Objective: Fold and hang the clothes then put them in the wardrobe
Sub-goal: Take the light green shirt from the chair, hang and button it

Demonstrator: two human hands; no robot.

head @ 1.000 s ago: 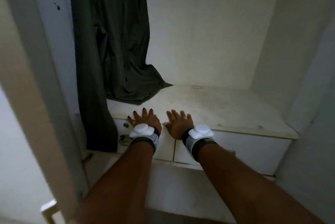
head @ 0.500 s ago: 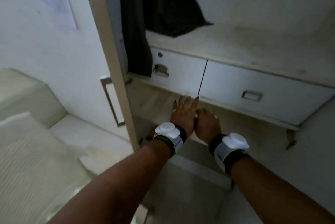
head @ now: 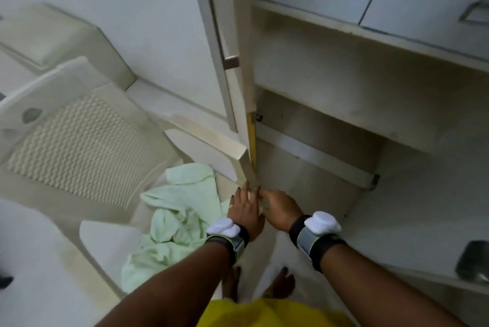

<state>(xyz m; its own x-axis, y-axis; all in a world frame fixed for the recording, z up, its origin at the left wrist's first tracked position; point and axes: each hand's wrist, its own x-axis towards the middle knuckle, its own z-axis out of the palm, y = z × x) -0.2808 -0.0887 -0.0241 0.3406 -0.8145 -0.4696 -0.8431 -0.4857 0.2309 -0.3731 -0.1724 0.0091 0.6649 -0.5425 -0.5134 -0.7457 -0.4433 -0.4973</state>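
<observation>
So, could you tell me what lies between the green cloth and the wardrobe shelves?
The open door, edge-on in the head view, with the left hand at its foot, separates green cloth from shelves.

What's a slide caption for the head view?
Left hand and right hand meet low by the wardrobe door; pale green garment lies crumpled on white chair.

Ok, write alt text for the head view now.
The left hand and right hand meet low in front of an open white wardrobe. A crumpled pale green garment lies on a white plastic chair to their left.
</observation>
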